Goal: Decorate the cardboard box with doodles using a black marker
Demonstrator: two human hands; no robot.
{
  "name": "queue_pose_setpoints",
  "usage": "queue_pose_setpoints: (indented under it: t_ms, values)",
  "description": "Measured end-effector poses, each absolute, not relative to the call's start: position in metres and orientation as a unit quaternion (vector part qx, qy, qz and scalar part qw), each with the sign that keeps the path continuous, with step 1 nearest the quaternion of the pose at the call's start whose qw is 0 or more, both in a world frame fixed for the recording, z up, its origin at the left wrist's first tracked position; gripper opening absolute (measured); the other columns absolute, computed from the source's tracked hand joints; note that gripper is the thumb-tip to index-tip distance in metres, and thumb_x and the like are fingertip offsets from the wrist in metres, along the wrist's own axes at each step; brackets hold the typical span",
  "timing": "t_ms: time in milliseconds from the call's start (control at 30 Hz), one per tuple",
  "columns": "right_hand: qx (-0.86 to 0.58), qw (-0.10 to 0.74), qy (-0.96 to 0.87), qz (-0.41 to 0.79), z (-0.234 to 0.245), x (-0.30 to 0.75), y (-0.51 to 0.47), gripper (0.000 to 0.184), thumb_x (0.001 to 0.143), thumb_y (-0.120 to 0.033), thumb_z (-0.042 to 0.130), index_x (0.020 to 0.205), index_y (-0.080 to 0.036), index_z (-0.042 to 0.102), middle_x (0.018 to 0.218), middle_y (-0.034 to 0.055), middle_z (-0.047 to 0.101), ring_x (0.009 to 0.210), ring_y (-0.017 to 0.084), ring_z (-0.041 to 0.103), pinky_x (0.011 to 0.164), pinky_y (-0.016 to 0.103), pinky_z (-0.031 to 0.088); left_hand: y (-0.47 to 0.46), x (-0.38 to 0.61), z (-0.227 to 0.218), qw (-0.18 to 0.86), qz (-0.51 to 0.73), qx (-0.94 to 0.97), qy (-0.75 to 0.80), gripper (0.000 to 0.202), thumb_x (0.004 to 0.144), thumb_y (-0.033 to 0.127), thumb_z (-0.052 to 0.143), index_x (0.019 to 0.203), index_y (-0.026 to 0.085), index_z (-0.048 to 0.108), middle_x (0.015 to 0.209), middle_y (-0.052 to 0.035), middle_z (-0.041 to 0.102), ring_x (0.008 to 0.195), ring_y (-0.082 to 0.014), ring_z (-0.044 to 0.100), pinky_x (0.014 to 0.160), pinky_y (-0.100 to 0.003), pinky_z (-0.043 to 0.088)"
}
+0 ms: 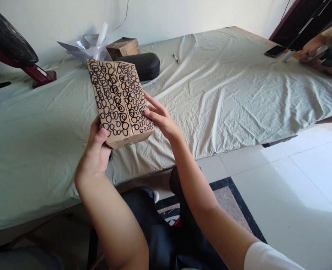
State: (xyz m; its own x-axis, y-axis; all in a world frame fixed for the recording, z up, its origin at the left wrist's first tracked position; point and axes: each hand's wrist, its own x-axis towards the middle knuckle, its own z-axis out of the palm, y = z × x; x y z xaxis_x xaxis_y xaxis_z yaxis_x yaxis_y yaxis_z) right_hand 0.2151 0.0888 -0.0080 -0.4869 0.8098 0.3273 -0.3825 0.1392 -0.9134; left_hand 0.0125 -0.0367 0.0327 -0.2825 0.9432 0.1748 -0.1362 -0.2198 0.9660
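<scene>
Looped cardboard box (120, 99): here it is, left of centre, tilted between both hands, black ink circles all over the face!
Left hand (92, 153): clasping the lower-left corner, thumb on the face.
Right hand (164, 120): steadying the right edge, fingers spread.
Just behind: black case (143, 65), second cardboard box (126, 48).
Upper right: smartphone (275, 51) lying on the pale sheet (239, 97).

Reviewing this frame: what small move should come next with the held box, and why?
Perhaps tip up the near side of the box: the face towards the camera is covered in black loops, while that side shows only as a narrow strip. The left hand holds its near left corner; the right hand touches its right edge.
</scene>
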Motion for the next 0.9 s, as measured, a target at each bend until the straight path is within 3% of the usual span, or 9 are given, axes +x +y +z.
queue_pose_setpoints:
  t_ms: [100,233,300,400,467,600,700,800,900]
  values:
    - [-0.188,0.477,-0.56,0.651,-0.005,0.215,0.085,0.089,0.095,-0.065,0.081,0.173,-0.034,0.053,0.113,0.0024,0.076,0.116,0.029,0.073,0.103,0.046,0.065,-0.037,0.013,0.033,0.417,0.652,0.422,0.473,0.076,0.072,0.065,0.097,0.134,0.026,0.078,0.161,-0.0142,0.07,0.161,-0.0426,0.056,0.139,-0.064,0.041]
    - [-0.157,0.477,-0.529,0.685,-0.002,0.217,0.088,0.082,0.093,-0.07,0.075,0.162,-0.028,0.063,0.115,0.0052,0.076,0.119,0.03,0.072,0.102,0.047,0.066,-0.037,0.016,0.039,0.407,0.668,0.404,0.475,0.073,0.07,0.067,0.094,0.127,0.023,0.08,0.155,-0.0171,0.072,0.163,-0.0463,0.052,0.138,-0.067,0.043]
    - [-0.138,0.493,-0.513,0.689,-0.002,0.217,0.09,0.079,0.09,-0.071,0.075,0.156,-0.028,0.067,0.125,0.0076,0.077,0.129,0.032,0.07,0.107,0.048,0.064,-0.037,0.018,0.045,0.402,0.69,0.393,0.456,0.07,0.072,0.064,0.09,0.128,0.024,0.08,0.156,-0.0158,0.071,0.163,-0.0473,0.051,0.136,-0.067,0.045]
    - [-0.159,0.521,-0.493,0.678,-0.004,0.215,0.092,0.084,0.08,-0.061,0.088,0.156,-0.034,0.065,0.15,0.0063,0.073,0.149,0.032,0.061,0.122,0.047,0.059,-0.038,0.021,0.051,0.398,0.727,0.394,0.398,0.066,0.081,0.06,0.077,0.141,0.031,0.076,0.157,-0.0099,0.07,0.161,-0.0442,0.053,0.132,-0.065,0.049]
    - [-0.181,0.496,-0.484,0.698,-0.006,0.212,0.09,0.087,0.076,-0.056,0.093,0.156,-0.036,0.064,0.156,0.0048,0.07,0.154,0.032,0.059,0.127,0.049,0.056,-0.039,0.023,0.053,0.406,0.735,0.402,0.365,0.064,0.088,0.062,0.068,0.146,0.036,0.073,0.157,-0.0077,0.071,0.159,-0.0435,0.056,0.128,-0.066,0.053]
    - [-0.15,0.389,-0.457,0.786,-0.01,0.204,0.085,0.07,0.081,-0.072,0.085,0.132,-0.025,0.074,0.13,0.0089,0.08,0.134,0.035,0.072,0.117,0.051,0.064,-0.037,0.022,0.049,0.439,0.726,0.391,0.357,0.058,0.094,0.061,0.058,0.144,0.036,0.075,0.151,-0.009,0.075,0.153,-0.0434,0.063,0.12,-0.069,0.058]
    - [-0.163,0.388,-0.419,0.804,-0.012,0.204,0.087,0.063,0.077,-0.073,0.084,0.114,-0.023,0.074,0.113,0.0083,0.081,0.116,0.032,0.075,0.1,0.044,0.069,-0.033,0.013,0.041,0.411,0.728,0.364,0.411,0.059,0.085,0.049,0.071,0.14,0.028,0.077,0.141,-0.0122,0.08,0.144,-0.0417,0.07,0.124,-0.069,0.056]
    - [-0.197,0.407,-0.392,0.802,-0.012,0.209,0.091,0.051,0.07,-0.054,0.087,0.107,-0.023,0.071,0.103,0.0045,0.077,0.101,0.027,0.071,0.082,0.034,0.065,-0.031,-0.001,0.033,0.264,0.733,0.375,0.503,0.076,0.064,0.029,0.088,0.138,0.02,0.077,0.129,-0.0137,0.085,0.136,-0.0396,0.076,0.131,-0.069,0.049]
    - [-0.204,0.432,-0.394,0.785,-0.014,0.212,0.093,0.044,0.061,-0.029,0.075,0.104,-0.024,0.067,0.098,-0.0002,0.071,0.097,0.023,0.066,0.078,0.03,0.058,-0.03,-0.015,0.024,0.174,0.69,0.431,0.555,0.095,0.058,0.026,0.097,0.149,0.016,0.073,0.139,-0.0184,0.083,0.135,-0.0385,0.078,0.133,-0.069,0.047]
